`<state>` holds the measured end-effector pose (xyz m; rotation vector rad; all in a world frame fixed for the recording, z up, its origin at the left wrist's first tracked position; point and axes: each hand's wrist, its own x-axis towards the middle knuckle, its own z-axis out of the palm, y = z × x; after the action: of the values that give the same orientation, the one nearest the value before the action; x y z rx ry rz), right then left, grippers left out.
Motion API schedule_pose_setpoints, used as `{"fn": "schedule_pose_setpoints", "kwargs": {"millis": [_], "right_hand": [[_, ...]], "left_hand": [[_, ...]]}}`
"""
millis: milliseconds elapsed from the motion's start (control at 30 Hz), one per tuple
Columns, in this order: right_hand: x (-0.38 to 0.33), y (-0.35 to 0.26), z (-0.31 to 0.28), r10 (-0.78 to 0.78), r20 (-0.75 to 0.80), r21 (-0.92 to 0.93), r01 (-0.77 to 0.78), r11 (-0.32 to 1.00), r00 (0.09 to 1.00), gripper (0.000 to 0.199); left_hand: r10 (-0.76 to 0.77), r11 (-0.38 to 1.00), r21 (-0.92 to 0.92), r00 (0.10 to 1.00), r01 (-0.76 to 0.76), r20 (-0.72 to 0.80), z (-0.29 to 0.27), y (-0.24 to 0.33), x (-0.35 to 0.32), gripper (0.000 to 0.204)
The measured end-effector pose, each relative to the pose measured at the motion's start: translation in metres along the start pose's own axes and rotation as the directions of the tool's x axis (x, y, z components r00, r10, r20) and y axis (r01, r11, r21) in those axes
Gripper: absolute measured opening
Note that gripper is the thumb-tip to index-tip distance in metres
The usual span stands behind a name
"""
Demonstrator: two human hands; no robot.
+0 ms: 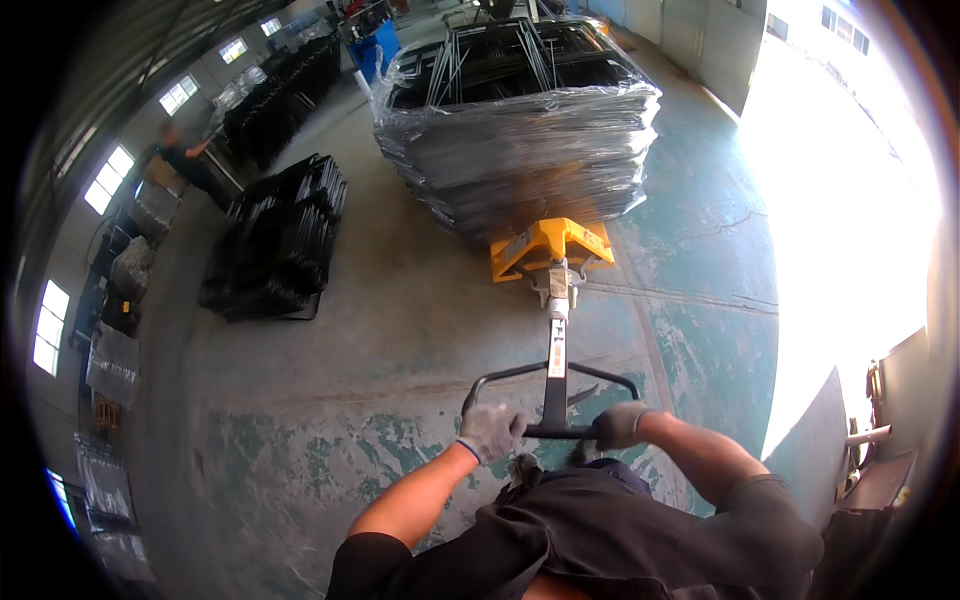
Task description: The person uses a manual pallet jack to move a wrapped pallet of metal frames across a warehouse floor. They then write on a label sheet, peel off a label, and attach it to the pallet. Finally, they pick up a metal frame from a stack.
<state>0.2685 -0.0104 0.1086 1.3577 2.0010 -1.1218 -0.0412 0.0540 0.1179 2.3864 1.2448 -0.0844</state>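
Both gloved hands grip the handle (552, 400) of a yellow pallet jack (551, 250). The left hand (490, 432) is curled tight around the loop's left lower bend; the right hand (620, 424) is wrapped shut on its right lower bend, the black shaft rising between them. Beyond the hands, at the far end of the shaft, the jack carries a film-wrapped stack (520, 140) of dark metal frames. Ahead and left of the left hand lies another black stack (278, 240) on the worn green floor (380, 340). Farther left, a person (185, 160) stands by more wrapped goods.
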Motion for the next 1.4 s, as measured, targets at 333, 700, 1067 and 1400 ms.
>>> {"fn": "schedule_pose_setpoints", "kwargs": {"millis": [333,700,1067,1400], "right_hand": [[-0.063,0.009,-0.148,0.245,-0.540,0.164,-0.186,0.969,0.805,0.037],[0.064,-0.008,0.148,0.231,-0.118,0.428,-0.161,0.889,0.966,0.065],[-0.066,0.027,-0.186,0.192,-0.544,0.121,-0.150,0.981,0.817,0.039],[0.020,-0.011,0.108,0.112,-0.394,0.136,-0.063,0.989,0.912,0.047]], "left_hand": [[0.080,0.987,0.161,0.845,0.008,-0.529,-0.116,0.023,0.119,0.031],[-0.316,0.949,0.096,0.882,0.302,0.349,0.168,-0.023,-0.022,0.047],[-0.012,0.977,0.179,0.861,0.119,-0.509,-0.132,0.050,0.140,0.036],[-0.258,0.966,0.078,0.937,0.246,0.236,0.106,0.012,-0.011,0.045]]}}
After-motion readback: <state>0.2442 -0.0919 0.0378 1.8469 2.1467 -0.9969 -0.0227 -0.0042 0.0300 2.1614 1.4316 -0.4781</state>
